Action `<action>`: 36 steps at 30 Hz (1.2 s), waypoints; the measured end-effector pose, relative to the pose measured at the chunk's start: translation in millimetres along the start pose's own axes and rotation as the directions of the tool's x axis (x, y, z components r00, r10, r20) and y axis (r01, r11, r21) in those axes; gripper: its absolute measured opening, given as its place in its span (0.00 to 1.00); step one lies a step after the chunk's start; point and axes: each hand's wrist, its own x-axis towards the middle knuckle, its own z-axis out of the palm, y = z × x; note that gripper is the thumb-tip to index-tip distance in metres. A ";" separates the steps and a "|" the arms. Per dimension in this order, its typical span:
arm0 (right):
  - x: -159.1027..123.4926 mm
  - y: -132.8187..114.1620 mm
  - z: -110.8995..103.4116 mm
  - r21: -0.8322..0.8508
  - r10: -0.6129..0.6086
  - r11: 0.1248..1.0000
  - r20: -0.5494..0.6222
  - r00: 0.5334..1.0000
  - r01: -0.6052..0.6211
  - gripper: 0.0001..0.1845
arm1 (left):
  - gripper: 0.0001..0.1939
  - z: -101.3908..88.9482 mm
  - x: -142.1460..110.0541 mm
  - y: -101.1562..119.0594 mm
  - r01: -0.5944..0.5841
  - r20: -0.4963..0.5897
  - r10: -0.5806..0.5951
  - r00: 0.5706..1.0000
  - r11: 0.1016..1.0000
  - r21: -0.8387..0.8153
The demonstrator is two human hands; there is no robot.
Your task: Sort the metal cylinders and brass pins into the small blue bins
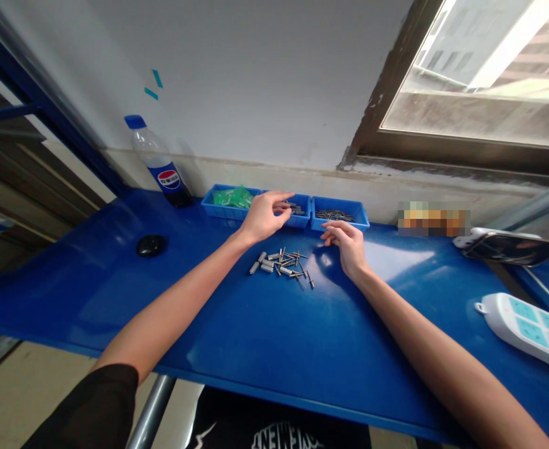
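Observation:
My left hand [265,214] reaches over the middle blue tray [303,210], thumb and forefinger pinched at the small dark parts inside it. Whether a part sits between the fingertips is too small to tell. My right hand [347,244] rests on the blue table [274,337] just in front of the right blue tray [340,213], fingers curled loosely, nothing visible in them. Between the two hands lies a small pile of metal pins and sleeves [281,262]. The left blue tray [230,201] holds green pieces.
A cola bottle [158,163] stands at the back left against the wall. A black round object [151,245] lies left of my arm. A phone on a stand [508,246] and a white power strip [527,324] sit at the right.

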 end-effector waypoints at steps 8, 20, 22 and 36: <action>-0.7 -2.1 0.2 -0.016 -0.008 1.000 0.006 1.000 0.008 0.09 | 0.11 -14.7 -4.5 5.8 -0.246 0.660 0.050 0.749 0.947 0.207; -0.6 -2.2 0.1 0.000 -0.006 1.000 0.005 1.000 0.006 0.08 | 0.16 -2.5 -10.2 -6.4 -0.196 0.650 -0.012 0.760 0.949 0.248; -0.8 -2.5 0.4 -0.005 -0.008 1.000 0.004 1.000 0.008 0.08 | 0.16 -2.3 -10.1 -6.0 -0.174 0.637 -0.017 0.771 0.956 0.236; -0.8 -3.4 1.1 0.010 -0.006 1.000 0.001 1.000 0.006 0.08 | 0.13 -0.1 -9.3 -11.3 -0.164 0.589 -0.059 0.806 0.934 0.318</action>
